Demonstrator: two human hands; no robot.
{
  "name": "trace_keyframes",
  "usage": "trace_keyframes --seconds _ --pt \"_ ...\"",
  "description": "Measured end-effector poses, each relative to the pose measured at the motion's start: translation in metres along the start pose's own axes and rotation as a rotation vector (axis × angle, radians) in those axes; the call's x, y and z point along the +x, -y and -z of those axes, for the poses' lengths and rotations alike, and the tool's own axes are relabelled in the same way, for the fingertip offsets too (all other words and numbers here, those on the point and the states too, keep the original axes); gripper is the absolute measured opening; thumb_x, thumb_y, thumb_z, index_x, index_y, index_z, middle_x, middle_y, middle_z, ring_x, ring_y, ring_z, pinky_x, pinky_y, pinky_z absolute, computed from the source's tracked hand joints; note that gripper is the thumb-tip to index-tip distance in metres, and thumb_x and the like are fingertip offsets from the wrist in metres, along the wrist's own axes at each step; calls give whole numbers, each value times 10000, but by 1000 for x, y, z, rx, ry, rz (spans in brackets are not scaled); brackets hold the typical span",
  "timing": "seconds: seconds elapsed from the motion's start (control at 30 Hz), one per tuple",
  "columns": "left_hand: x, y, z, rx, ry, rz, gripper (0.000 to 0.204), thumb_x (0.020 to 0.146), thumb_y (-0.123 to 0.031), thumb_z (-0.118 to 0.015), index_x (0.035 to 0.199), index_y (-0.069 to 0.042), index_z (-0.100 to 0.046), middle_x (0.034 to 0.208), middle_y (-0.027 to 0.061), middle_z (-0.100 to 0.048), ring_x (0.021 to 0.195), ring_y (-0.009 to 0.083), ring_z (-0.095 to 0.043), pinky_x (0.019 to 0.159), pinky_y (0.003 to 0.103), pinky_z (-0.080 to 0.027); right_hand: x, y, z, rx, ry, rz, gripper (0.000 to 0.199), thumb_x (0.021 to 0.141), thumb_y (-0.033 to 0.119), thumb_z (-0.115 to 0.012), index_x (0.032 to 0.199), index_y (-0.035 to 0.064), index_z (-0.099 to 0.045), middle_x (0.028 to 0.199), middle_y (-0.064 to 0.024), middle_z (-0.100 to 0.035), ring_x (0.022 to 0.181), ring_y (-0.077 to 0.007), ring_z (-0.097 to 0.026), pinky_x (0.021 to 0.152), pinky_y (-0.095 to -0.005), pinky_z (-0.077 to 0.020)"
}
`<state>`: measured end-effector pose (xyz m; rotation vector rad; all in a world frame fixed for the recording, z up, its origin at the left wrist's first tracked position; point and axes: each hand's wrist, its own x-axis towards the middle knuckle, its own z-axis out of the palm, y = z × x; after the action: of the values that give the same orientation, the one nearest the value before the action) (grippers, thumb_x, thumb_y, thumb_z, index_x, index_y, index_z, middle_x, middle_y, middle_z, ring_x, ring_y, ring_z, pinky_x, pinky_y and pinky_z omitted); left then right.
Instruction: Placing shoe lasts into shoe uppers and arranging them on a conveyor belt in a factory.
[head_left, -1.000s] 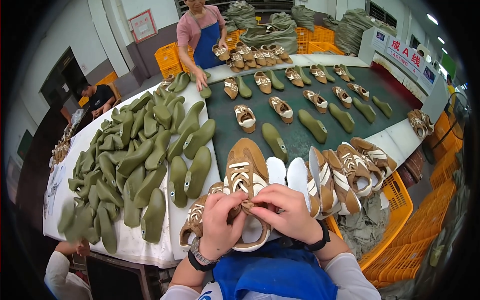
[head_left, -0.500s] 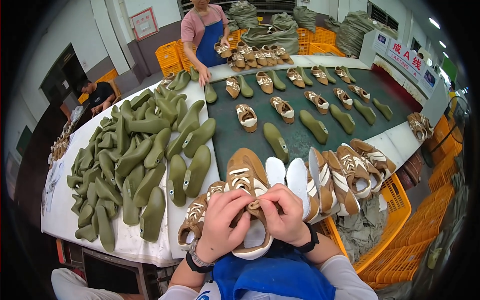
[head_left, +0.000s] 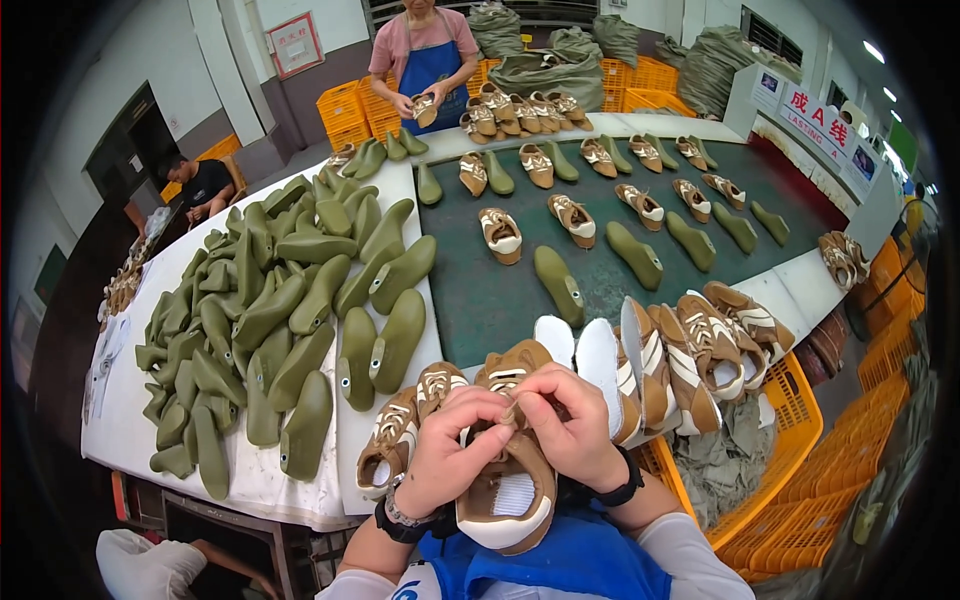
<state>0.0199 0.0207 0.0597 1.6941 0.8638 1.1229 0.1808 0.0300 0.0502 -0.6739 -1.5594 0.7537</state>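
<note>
I hold a brown and white shoe upper [head_left: 505, 490] upright against my chest, its white toe end down. My left hand [head_left: 450, 455] grips its left side and my right hand [head_left: 570, 425] its right side, and the fingertips of both meet at the top, pinching the lace area. Just behind my hands, more brown and white shoe uppers [head_left: 690, 350] lean in a row at the table's near edge. Two further uppers [head_left: 400, 430] lie by my left wrist.
A large pile of olive green shoe lasts [head_left: 270, 310] covers the white table [head_left: 125, 435] on the left. A dark green conveyor belt [head_left: 480, 300] carries spaced lasts and uppers. A person in a blue apron [head_left: 425, 60] handles an upper at the far end. Orange crates [head_left: 780, 440] stand at right.
My hands have shifted slightly upward on the upper, fingertips now pinching together at its top. The person at the far end now holds an upper in both hands.
</note>
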Motion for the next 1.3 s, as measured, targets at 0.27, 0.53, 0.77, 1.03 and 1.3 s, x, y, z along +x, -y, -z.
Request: trace_keyframes --seconds 0.27,0.53,0.77,1.03,1.3 --pt "-3 4 -1 102 -169 -61 109 766 -43 -634 854 21 -623 874 83 -605 869 205 -531 795 304 -411 -5 19 9 -297 206 -25 605 675 59 -733 1214 2 -464 866 -88 -582 747 -198 -571 677 -281 -476" --pt "-5 0 1 -236 -272 -56 77 801 -3 -586 866 24 -617 861 62 -624 821 163 -555 853 315 -410 -9 22 1 -336 268 65 574 727 4 -633 1257 -10 -415 920 -136 -581 779 -285 -568 690 -346 -463" --pt "-3 4 16 -511 -297 -36 245 787 -1 -579 1029 10 -540 934 84 -610 908 156 -576 982 329 -347 -12 19 -1 -327 241 78 535 725 -11 -616 1231 -3 -443 915 -149 -579 762 -289 -564 676 -356 -463" --pt "-11 -15 8 599 -55 -157 615 623 -109 -740 1164 -28 -459 1167 170 -457 1107 355 -449 942 414 -368 -8 8 4 -345 89 56 437 718 -11 -626 1136 7 -500 810 -132 -585 704 -260 -588 630 -334 -483" --pt "-11 -17 -7 885 -121 -256 261 696 45 -590 942 -42 -602 1062 162 -509 950 329 -514 801 389 -436 -15 1 1 -333 -41 132 322 683 -43 -642 972 13 -513 852 -123 -595 686 -277 -589 589 -333 -490"
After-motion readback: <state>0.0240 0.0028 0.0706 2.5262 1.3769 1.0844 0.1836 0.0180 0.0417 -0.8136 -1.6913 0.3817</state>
